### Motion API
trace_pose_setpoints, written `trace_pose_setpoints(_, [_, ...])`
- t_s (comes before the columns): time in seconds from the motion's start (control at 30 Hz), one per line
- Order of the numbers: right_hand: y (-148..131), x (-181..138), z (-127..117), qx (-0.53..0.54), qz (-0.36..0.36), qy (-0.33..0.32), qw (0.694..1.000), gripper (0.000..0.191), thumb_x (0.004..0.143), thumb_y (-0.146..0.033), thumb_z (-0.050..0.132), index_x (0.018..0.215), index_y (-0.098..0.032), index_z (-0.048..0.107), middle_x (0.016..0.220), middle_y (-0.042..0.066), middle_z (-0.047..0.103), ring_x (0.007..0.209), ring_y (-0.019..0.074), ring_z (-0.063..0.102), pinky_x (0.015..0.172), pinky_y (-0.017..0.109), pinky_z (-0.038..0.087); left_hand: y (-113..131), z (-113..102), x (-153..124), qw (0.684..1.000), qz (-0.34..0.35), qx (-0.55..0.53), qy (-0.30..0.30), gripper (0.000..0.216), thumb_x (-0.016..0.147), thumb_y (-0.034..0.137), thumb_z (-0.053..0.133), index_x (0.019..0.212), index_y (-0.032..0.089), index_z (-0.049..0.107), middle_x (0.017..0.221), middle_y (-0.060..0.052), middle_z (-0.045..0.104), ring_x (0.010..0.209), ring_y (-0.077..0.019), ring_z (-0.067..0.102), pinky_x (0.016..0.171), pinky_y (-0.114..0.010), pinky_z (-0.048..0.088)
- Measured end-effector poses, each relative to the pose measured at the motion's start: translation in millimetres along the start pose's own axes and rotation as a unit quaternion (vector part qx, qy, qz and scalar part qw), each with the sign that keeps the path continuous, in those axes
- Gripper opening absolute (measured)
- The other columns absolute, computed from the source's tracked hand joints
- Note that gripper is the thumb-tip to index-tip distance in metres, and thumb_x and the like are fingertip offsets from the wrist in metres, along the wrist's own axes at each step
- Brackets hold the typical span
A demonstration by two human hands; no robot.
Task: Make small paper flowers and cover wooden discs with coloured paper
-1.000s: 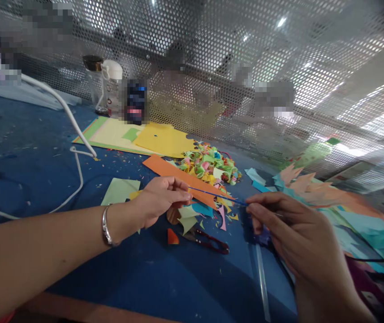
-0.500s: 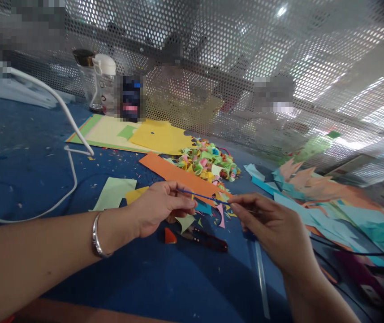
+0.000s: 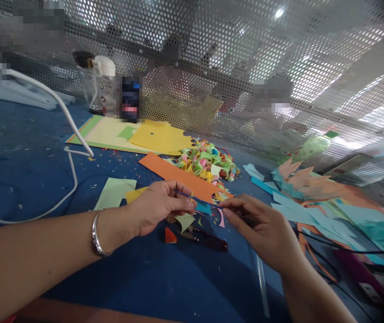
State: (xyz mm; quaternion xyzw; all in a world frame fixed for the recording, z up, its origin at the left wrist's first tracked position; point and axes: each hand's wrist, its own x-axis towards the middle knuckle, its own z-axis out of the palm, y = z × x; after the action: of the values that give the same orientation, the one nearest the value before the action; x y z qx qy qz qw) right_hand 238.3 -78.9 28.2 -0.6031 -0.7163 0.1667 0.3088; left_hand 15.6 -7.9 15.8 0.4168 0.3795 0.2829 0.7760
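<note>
My left hand (image 3: 160, 207), with a silver bracelet on its wrist, pinches one end of a thin blue paper strip (image 3: 200, 199) above the blue table (image 3: 27, 170). My right hand (image 3: 261, 226) pinches the strip's other end, fingers pressed together. The strip runs short and taut between the two hands. Just below them lie small dark red scissors (image 3: 207, 238) and coloured paper scraps. An orange paper strip (image 3: 178, 176) lies just behind my hands.
A heap of small folded coloured paper pieces (image 3: 208, 163) sits behind the orange strip. Yellow and green sheets (image 3: 127, 134), a clear cup and a white bottle (image 3: 106, 87) stand by the perforated metal wall. A white cable (image 3: 67, 148) loops at left. Cut teal and orange paper (image 3: 316, 202) covers the right.
My right hand has moved left along the blue strip toward my left hand, so the visible length between them is shorter. My left hand has stayed almost still.
</note>
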Motion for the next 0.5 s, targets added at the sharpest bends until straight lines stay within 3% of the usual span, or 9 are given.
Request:
trace_pose_setpoints(0.23, [-8.2,-1.9,1.3,-0.050,0.005,-0.060,0.997,0.012,0.094,-0.030,0.051,0.095,-0.023,0.062,0.069,-0.002,0.057,0.058,0.0138,0.052,0.054,0.026,0.043,-2.4,-1.8,1.3,0.998,0.031,0.059,-0.004,0.033,0.068,0.024,0.079,0.093,0.016,0.059,0.079,-0.004,0.067,0.067,-0.0125,0.060,0.049,-0.023,0.038])
trace_pose_setpoints(0.37, [-13.7,-3.9,2.4,-0.031,-0.006,-0.027,0.999,0.011,0.095,-0.030,0.050,0.095,-0.023,0.058,0.075,0.000,0.061,0.064,0.0141,0.056,0.060,0.025,0.046,-2.6,-1.2,0.9,0.996,0.040,0.074,-0.006,0.036,0.069,0.023,0.079,0.097,0.016,0.058,0.080,-0.003,0.068,0.069,-0.0126,0.060,0.051,-0.023,0.040])
trace_pose_setpoints(0.5, [-14.7,-1.7,9.2,0.014,0.034,0.006,0.999,0.020,0.095,-0.040,0.054,0.085,-0.022,0.058,0.070,-0.001,0.059,0.062,0.0131,0.056,0.058,0.023,0.045,-2.7,1.4,-1.7,0.997,0.042,0.069,-0.010,0.039,0.071,0.016,0.078,0.103,0.016,0.056,0.080,-0.002,0.070,0.069,-0.0107,0.062,0.057,-0.022,0.042])
